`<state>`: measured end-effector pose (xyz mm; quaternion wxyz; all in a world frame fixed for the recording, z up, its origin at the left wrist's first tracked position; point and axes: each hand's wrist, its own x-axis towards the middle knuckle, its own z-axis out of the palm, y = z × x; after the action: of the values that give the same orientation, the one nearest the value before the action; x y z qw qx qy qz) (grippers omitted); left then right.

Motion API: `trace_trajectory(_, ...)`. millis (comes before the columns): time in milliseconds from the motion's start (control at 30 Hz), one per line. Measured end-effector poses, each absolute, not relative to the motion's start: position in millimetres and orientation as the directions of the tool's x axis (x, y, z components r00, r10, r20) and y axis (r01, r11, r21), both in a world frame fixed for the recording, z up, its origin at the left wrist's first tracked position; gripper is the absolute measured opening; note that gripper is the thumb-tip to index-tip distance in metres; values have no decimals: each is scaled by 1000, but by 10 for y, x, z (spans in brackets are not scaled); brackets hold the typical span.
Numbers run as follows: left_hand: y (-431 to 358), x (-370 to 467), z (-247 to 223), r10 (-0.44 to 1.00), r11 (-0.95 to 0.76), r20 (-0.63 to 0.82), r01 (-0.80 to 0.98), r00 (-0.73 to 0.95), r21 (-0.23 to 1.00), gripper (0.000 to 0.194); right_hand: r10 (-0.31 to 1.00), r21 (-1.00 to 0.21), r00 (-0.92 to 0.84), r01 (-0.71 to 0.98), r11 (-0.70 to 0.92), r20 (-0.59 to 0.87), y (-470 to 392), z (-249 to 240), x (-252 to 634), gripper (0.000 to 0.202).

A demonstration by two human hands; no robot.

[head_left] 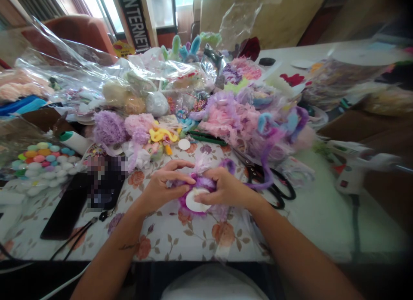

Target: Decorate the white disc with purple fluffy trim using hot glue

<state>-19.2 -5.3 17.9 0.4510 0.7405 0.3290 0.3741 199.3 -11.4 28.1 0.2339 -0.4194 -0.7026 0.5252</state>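
Observation:
A fuzzy purple craft piece with a round white disc on it lies on the floral cloth, between my hands. My right hand is closed round its right side, thumb pressed on the disc. My left hand pinches the piece's upper left edge with curled fingers. Pale, sheer material sticks up behind the piece. A purple fuzzy strip curves to the right, over black-handled scissors. The underside of the piece is hidden.
Pink and lilac fabric, yarn and plastic bags are heaped along the back. A white glue gun lies at the right. At the left are a black phone, cords and coloured pompoms. A white disc lies beyond my hands.

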Motion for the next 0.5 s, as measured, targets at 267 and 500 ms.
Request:
trace_trajectory(267,-52,-195,171,824,-346,236,127,515,930,10,824,-931,-550,356,84,-136,-126,244,1987,39)
trace_trajectory(500,-40,-166,141,875,-261,233,6,424,965,18,875,-928,-479,351,125,-63,-86,247,1991,35)
